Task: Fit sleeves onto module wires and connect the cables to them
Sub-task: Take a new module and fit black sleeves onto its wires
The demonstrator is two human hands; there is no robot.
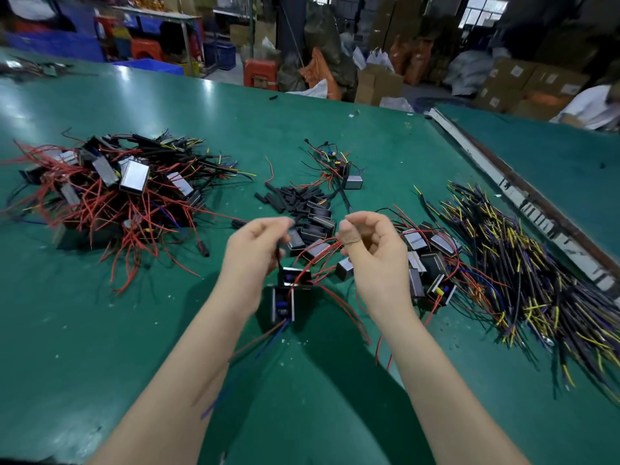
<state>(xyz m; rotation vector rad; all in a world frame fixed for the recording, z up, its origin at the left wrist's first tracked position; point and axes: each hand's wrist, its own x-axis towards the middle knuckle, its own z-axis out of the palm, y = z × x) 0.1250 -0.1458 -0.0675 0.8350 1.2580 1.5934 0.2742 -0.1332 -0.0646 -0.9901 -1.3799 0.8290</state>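
Note:
Both hands are raised above the green table point(100, 330). My left hand point(255, 253) pinches a thin black wire that runs down to a small black module point(285, 300) hanging just under it. Red and blue wires trail from the module toward me. My right hand point(369, 250) has curled fingers and pinches red wires point(318, 253) that arc down to the same module. Loose black sleeves point(292, 196) lie in a heap just beyond my hands.
A big pile of finished modules with red wires point(114, 193) lies at the left. More modules point(429, 263) sit right of my hands, beside a spread of black, yellow and purple cables point(523, 263). A metal rail point(523, 203) divides the tables. A person in white point(590, 109) is at the far right.

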